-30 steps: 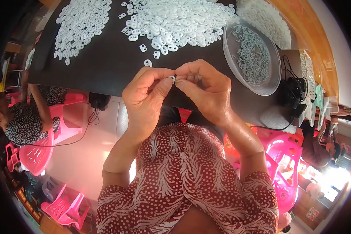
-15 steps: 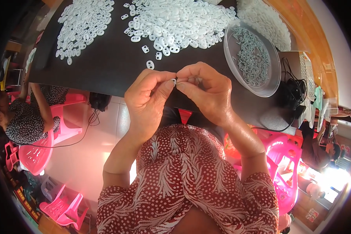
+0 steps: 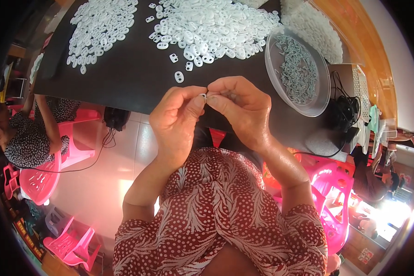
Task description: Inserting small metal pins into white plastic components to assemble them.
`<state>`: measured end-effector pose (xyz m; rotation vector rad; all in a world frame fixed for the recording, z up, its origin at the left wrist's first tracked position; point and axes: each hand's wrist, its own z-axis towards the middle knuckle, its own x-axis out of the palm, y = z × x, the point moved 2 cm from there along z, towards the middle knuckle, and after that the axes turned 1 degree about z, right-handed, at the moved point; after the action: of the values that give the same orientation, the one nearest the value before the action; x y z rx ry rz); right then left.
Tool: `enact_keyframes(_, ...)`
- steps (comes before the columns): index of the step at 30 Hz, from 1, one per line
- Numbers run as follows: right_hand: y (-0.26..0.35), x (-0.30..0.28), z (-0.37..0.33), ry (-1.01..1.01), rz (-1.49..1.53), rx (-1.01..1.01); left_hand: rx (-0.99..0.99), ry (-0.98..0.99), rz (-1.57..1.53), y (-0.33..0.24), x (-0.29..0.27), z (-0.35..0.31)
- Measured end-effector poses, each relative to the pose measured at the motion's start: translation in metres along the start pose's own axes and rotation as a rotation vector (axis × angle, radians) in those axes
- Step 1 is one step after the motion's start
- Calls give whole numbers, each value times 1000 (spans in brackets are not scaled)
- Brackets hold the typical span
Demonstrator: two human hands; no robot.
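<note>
A: What had changed in the head view?

B: Not much. The person's left hand [image 3: 175, 117] had drifted slightly rightward in the frame, while the right hand [image 3: 246, 108] kept nearly its place, right of centre.

A: And the grip?

B: The left thumb and forefinger were pinched closed on a small white plastic-looking piece [image 3: 204, 95], at the centre of the frame, above the person's lap. The right thumb and forefinger came up close against its other side. Whether they had closed on anything could not be told; the tips hid it.

A: Had anything else moved?

B: The large heap of white oval two-holed pieces [image 3: 216, 32] at upper centre sat a little lower. So did the smaller spread of white oval pieces [image 3: 101, 30] at upper left and the round clear plastic bowl [image 3: 308, 110] of tiny grey-green slender parts [image 3: 299, 69] at upper right. They shifted together, so the head had probably tilted.

A: What did that mean for the work?

B: The fingertip handling seemed to be at the same stage. The nearest loose white oval piece [image 3: 179, 77] lay untouched on the dark tabletop [image 3: 124, 87], just above the left hand.
</note>
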<state>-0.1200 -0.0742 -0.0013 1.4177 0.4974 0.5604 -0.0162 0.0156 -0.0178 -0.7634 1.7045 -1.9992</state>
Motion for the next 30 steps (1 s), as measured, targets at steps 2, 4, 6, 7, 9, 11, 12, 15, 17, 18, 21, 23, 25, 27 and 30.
enact_keyframes(2, 1, 0, 1, 21, 17, 6, -67, -14, -64, -1, -1, 1)
enact_keyframes(4, 2, -1, 2, 43, 34, 13, -135, -28, -127, 0, -3, 1)
enact_keyframes(6, 0, -1, 2, 60, 22, 11, -167, -27, -202, 2, -4, 1)
enact_keyframes(7, -2, -2, 3, 61, 23, 13, -169, -28, -202, 3, -4, 2)
enact_keyframes(9, -6, -4, 3, 50, 1, -4, -165, -26, -199, 3, -4, 2)
enact_keyframes(11, -7, -4, 4, 55, -42, -15, -174, -31, -175, 3, -5, 2)
enact_keyframes(12, -7, -4, 4, 63, -86, -27, -179, -38, -152, 3, -5, 3)
enact_keyframes(15, -8, -4, 4, 73, -133, -9, -126, -26, -81, 2, -4, 2)
enact_keyframes(17, -7, -3, 4, 82, -174, -36, -112, -26, -75, 2, -3, 0)
enact_keyframes(18, -6, -2, 5, 90, -214, -60, -102, -26, -69, 2, -3, -1)
enact_keyframes(21, -5, 1, 5, 107, -252, -81, -61, -24, -38, 3, -3, -2)
enact_keyframes(23, -5, 1, 4, 112, -256, -83, -58, -23, -59, 3, -2, -3)
enact_keyframes(25, -6, 3, 5, 120, -258, -86, -52, -23, -78, 3, -3, -4)
enact_keyframes(27, -6, 5, 5, 127, -279, -101, -35, -34, -47, 4, -5, -4)
enact_keyframes(30, 0, 7, 9, 156, -288, -125, -106, -89, -55, 0, -15, -1)
